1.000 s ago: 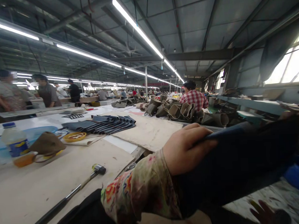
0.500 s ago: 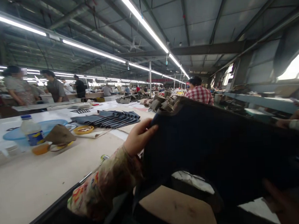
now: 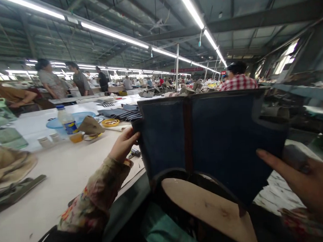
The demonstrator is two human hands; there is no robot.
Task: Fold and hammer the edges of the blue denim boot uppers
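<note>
- The left hand (image 3: pixel 123 144) is closing on the left edge of a dark blue upper panel (image 3: pixel 219 139), with its fingers curling around that edge.
- The right hand (image 3: pixel 302 182) is pinching the panel's lower right corner. Its thumb is lying flat across the front, and its other fingers are hidden behind the panel.
- The panel is hanging upright in the air between the two hands, with its broad face turned toward the wearer.
- Its long axis is running level from the left hand to the right hand, and its straight top edge is facing up.
- A brown centre strip (image 3: pixel 188 134) is running top to bottom, midway between the hands.
- An arched cut-out in the lower edge is opening downward, over a tan sole-shaped piece (image 3: pixel 209 212) lying below both hands.
- The bench (image 3: pixel 58 169) is stretching away to the left of the left hand.
- Beyond that hand, a plastic bottle (image 3: pixel 66 120), a yellow dish (image 3: pixel 110 122) and a stack of blue cut pieces (image 3: pixel 125 114) are sitting on the bench.
- A person in a red checked shirt (image 3: pixel 238 82) is sitting beyond the panel's top edge.
</note>
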